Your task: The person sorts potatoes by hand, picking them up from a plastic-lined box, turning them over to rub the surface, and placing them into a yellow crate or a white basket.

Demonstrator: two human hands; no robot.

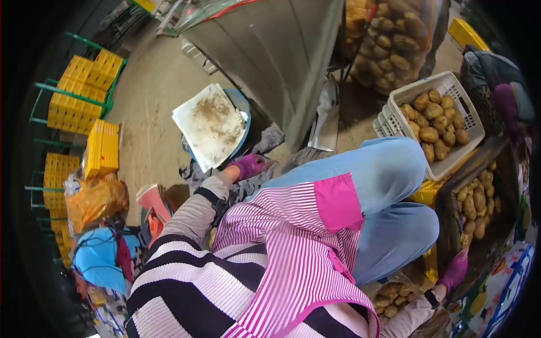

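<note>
My left hand (251, 167), in a purple glove, lies on a crumpled grey cloth (269, 141) beside my thigh. Its fingers look curled onto the cloth. At the lower right, my right hand (452, 272), gloved in purple too, reaches to the near edge of a dark-lined yellow crate (429, 260). The fingers are stretched out towards the loose potatoes (478, 204) inside, close to the nearest one; whether they touch it I cannot make out. Beyond my knees a white plastic basket (387, 121) holds more potatoes (434, 117).
A blue basin (243, 107) holds a soiled white sheet (208, 127). A grey fabric-sided container (265, 56) stands ahead, near a mesh sack of potatoes (389, 48). Yellow crates (101, 149) are stacked left. Another person's purple-gloved hand (507, 101) shows at far right.
</note>
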